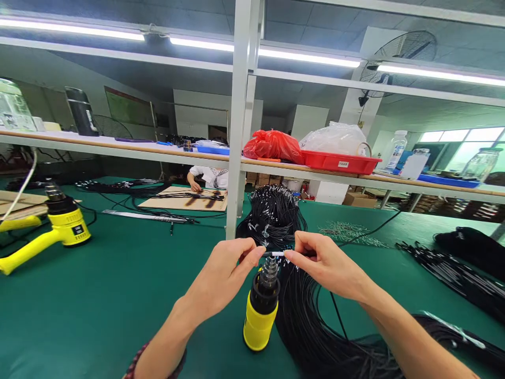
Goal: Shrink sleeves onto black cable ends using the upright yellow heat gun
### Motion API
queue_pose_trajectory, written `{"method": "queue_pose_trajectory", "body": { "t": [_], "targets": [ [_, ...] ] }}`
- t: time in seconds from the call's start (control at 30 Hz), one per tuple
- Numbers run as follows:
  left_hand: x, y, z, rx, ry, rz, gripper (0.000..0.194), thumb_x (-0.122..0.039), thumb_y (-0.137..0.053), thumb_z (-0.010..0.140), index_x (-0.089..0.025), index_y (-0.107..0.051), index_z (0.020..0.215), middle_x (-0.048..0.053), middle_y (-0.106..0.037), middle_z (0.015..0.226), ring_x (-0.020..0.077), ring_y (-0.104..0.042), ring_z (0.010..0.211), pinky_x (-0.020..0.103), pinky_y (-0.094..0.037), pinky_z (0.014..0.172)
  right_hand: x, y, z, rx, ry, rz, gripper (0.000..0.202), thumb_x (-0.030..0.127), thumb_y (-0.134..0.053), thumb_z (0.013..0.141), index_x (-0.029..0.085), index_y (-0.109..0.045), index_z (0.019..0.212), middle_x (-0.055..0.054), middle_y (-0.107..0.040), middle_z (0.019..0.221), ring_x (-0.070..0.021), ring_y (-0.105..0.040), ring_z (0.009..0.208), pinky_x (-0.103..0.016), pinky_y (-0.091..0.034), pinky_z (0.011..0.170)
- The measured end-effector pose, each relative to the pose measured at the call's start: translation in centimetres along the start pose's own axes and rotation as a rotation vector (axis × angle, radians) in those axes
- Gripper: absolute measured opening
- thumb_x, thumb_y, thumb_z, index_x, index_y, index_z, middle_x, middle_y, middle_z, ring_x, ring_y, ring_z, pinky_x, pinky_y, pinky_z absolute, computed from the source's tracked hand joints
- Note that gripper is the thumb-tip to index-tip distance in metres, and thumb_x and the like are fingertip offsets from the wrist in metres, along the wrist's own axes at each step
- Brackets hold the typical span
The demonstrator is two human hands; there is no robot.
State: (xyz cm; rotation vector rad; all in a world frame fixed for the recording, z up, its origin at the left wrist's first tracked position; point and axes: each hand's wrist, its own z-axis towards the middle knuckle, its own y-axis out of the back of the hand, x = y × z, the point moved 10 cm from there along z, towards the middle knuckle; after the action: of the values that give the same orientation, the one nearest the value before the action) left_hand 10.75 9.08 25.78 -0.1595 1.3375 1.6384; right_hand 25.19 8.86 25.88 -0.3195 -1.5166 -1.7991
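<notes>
We pinch a thin black cable end with white sleeve (275, 254) between left hand (224, 273) and right hand (323, 263), fingers clamped on it | cable end sits just above the nozzle of the upright yellow heat gun (260, 310) | black cable bundle (300, 316) lies just beside the gun, on its right and behind it | second yellow heat gun (59, 226) well apart, far left.

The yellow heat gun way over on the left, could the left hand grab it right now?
Probably not: the left hand is pinching a thin cable with the right hand, and that heat gun lies far off across bare mat.
</notes>
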Motion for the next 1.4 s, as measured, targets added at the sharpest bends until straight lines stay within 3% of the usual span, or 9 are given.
{"method": "queue_pose_trajectory", "body": {
  "t": [0.6, 1.1, 1.3, 1.4],
  "targets": [
    [2.7, -1.5, 0.3, -0.02, 0.089, -0.06, 0.047, -0.05, -0.036, 0.095, -0.016, -0.043, 0.064, -0.004, -0.04, 0.06, 0.0103, -0.031, 0.058, 0.024, -0.024, 0.055, -1.4, -0.9, 0.3, -0.022, -0.027, -0.105, 0.036, 0.042, -0.05, 0.087, 0.016, -0.038, 0.065, 0.003, -0.04, 0.058, -0.0084, -0.03, 0.055, -0.022, -0.023, 0.049],
    [3.3, -1.6, 0.8, -0.042, 0.102, -0.049, 0.039, -0.047, -0.044, 0.092, -0.016, -0.051, 0.068, -0.003, -0.051, 0.065, 0.0114, -0.039, 0.061, 0.023, -0.025, 0.055, -2.4, -1.3, 0.9, -0.016, -0.059, -0.161, 0.036, 0.041, -0.054, 0.085, 0.016, -0.038, 0.065, 0.004, -0.042, 0.055, -0.0089, -0.03, 0.053, -0.022, -0.022, 0.05],
    [3.2, -1.1, 0.9, -0.069, 0.118, -0.064, 0.025, -0.038, -0.053, 0.087, -0.017, -0.056, 0.075, -0.002, -0.058, 0.072, 0.0122, -0.046, 0.066, 0.023, -0.03, 0.057, -2.2, -1.4, 0.7, 0.051, -0.027, -0.131, 0.03, 0.036, -0.048, 0.09, 0.015, -0.057, 0.071, 0.0, -0.053, 0.064, -0.0101, -0.039, 0.058, -0.023, -0.025, 0.054],
    [3.3, -1.0, 1.0, -0.066, 0.123, -0.06, 0.033, -0.045, -0.048, 0.09, -0.017, -0.057, 0.076, -0.002, -0.058, 0.072, 0.0127, -0.046, 0.065, 0.023, -0.03, 0.057, -1.8, -1.2, 0.6, 0.068, 0.001, -0.093, 0.029, 0.034, -0.047, 0.091, 0.015, -0.059, 0.072, 0.001, -0.052, 0.063, -0.0098, -0.039, 0.058, -0.023, -0.026, 0.055]
  ]
}}
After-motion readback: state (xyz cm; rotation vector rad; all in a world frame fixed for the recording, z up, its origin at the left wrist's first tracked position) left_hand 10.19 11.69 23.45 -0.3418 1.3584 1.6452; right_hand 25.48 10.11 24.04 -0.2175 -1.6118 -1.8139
